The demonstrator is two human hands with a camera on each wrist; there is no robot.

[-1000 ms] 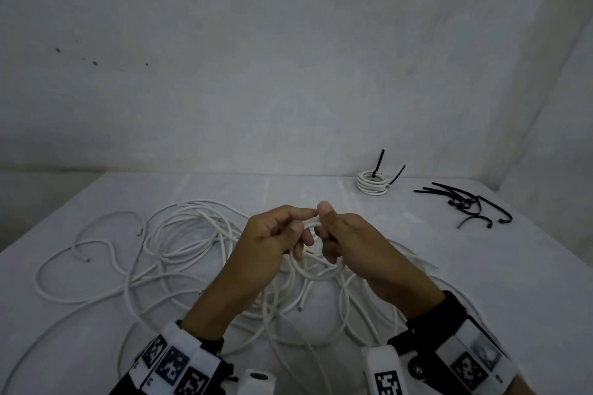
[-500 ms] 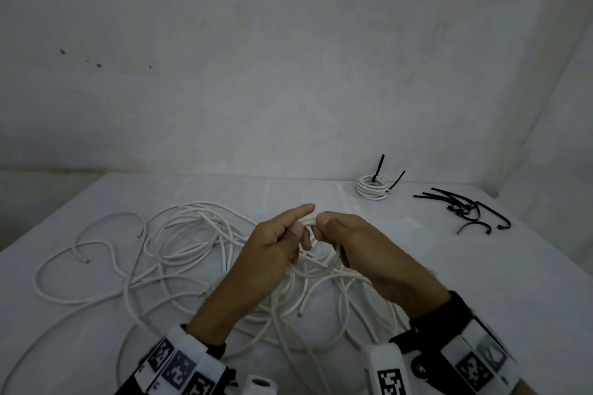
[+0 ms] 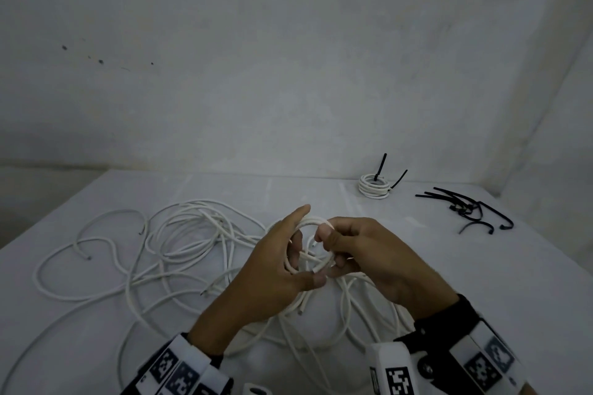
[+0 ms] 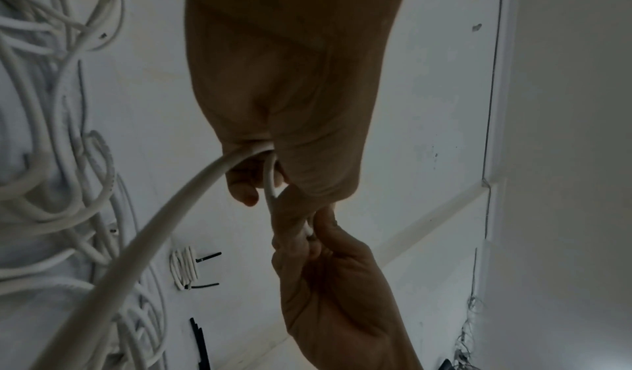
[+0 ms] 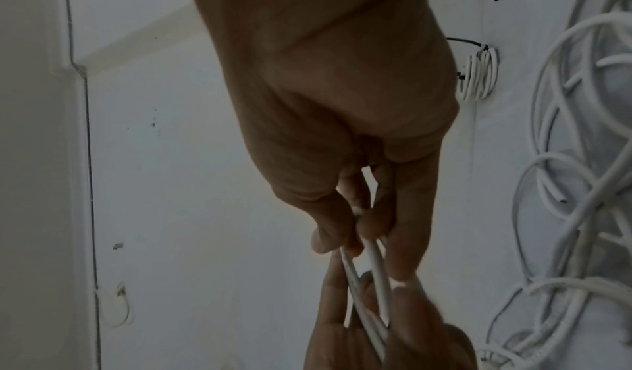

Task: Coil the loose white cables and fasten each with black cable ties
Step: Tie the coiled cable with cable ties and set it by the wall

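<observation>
A small loop of white cable point(image 3: 313, 221) is held up between both hands above the table. My left hand point(image 3: 276, 269) grips the loop, its thumb on the lower side and its index finger stretched along the top. My right hand point(image 3: 362, 253) pinches the loop's right side. In the left wrist view the cable point(image 4: 191, 194) runs into the curled left fingers. In the right wrist view my right fingertips point(image 5: 355, 230) pinch two strands point(image 5: 376, 267). Several loose white cables point(image 3: 192, 234) lie tangled underneath. Black cable ties point(image 3: 465, 208) lie at the far right.
A finished white coil point(image 3: 373, 187) with two black ties standing out of it sits at the back of the white table point(image 3: 449, 266). White walls close the table in at the back and on the right.
The cable between my hands has opened into a wider loop. My left thumb has dropped to the loop's lower side and my left index finger has straightened along the top.
</observation>
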